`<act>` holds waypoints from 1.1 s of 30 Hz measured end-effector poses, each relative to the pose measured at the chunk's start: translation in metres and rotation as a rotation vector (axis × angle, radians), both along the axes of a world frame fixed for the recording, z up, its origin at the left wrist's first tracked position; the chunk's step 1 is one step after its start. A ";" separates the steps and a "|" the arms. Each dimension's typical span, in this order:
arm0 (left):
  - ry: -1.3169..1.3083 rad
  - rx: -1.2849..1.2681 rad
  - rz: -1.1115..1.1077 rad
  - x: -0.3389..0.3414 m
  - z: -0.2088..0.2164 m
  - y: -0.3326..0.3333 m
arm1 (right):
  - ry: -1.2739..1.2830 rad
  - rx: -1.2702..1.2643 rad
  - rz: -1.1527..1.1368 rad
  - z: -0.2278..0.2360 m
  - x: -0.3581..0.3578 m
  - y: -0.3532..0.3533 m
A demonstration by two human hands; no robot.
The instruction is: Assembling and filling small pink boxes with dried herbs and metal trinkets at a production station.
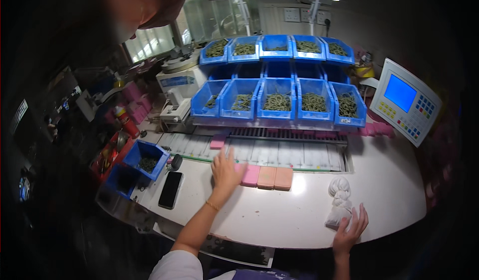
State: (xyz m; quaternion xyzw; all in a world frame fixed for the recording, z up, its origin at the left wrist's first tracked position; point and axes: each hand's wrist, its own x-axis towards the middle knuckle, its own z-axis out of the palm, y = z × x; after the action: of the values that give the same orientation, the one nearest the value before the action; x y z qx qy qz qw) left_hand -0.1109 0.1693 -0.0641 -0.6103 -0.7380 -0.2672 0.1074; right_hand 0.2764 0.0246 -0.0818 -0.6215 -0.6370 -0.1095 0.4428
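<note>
My left hand (227, 172) reaches over the front edge of the slatted panel, its fingers spread. Its thumb side overlaps a pink block (251, 176), and whether they touch I cannot tell. Two orange-pink blocks (275, 178) stand in a row to the right of that one. Just beyond my left fingertips lies a smaller pink block (218, 141) on the panel. My right hand (351, 229) is at the table's front right with fingers stretched out. Against its thumb side lies a knotted white cloth bundle (340, 211); the hand does not grip it.
Two tiers of blue bins (277, 100) with small greenish pieces stand behind the slatted panel (259, 152). A control unit with a blue screen (400, 93) is at the right. A phone (170, 190) and a blue bin (145, 159) lie left. A drawer (234, 254) sticks out below the table.
</note>
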 end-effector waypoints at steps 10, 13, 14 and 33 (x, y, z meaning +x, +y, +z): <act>-0.305 0.008 -0.312 0.060 -0.019 -0.143 | -0.166 -0.301 0.715 0.019 -0.116 0.105; -0.396 0.069 -0.344 0.075 -0.019 -0.151 | -0.222 -0.439 0.763 0.004 -0.127 0.144; -0.465 0.089 -0.392 0.078 -0.020 -0.152 | -0.284 -0.355 0.757 -0.001 -0.123 0.152; -1.896 -0.559 -0.907 0.074 0.007 -0.143 | 0.488 -0.528 1.134 0.045 -0.105 0.002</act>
State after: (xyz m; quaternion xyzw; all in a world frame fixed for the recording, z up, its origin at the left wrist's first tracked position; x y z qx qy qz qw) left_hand -0.0371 0.0261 -0.0566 -0.3744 -0.2614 -0.4670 -0.7572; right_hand 0.1711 0.0268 -0.0366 -0.2850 -0.7519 0.4432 0.3963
